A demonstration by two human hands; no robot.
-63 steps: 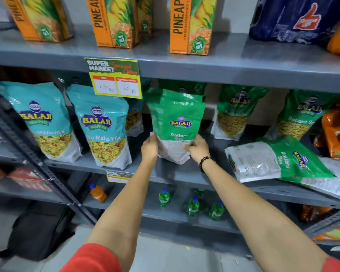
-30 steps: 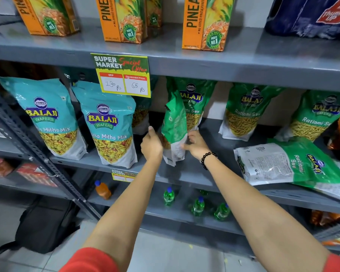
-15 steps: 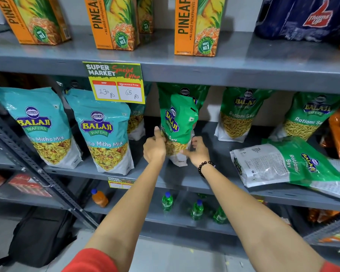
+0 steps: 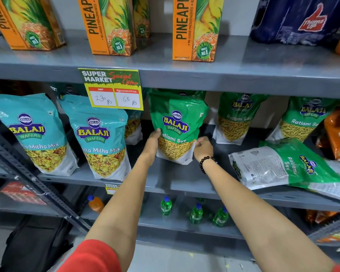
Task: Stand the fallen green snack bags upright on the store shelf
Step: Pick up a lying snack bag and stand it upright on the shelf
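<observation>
One upright green bag (image 4: 178,124), two hands

The green bag (image 4: 177,126) between the left hand (image 4: 152,141) and the right hand (image 4: 203,148) says "BALAJI WAFERS" and "Ratlami Sev". Left of the hands, two blue bags (image 4: 98,134) say "BALAJI WAFERS" and "Mitha Mix". Above them, a yellow sign (image 4: 111,88) says "SUPER MARKET", "130 Rs" and "65 Rs". Orange boxes (image 4: 194,28) higher up start with "PINEAPP".

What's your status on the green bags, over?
Left hand and right hand grip upright green bag, base on shelf. Fallen green bag still flat, right. Nothing blocking.
</observation>
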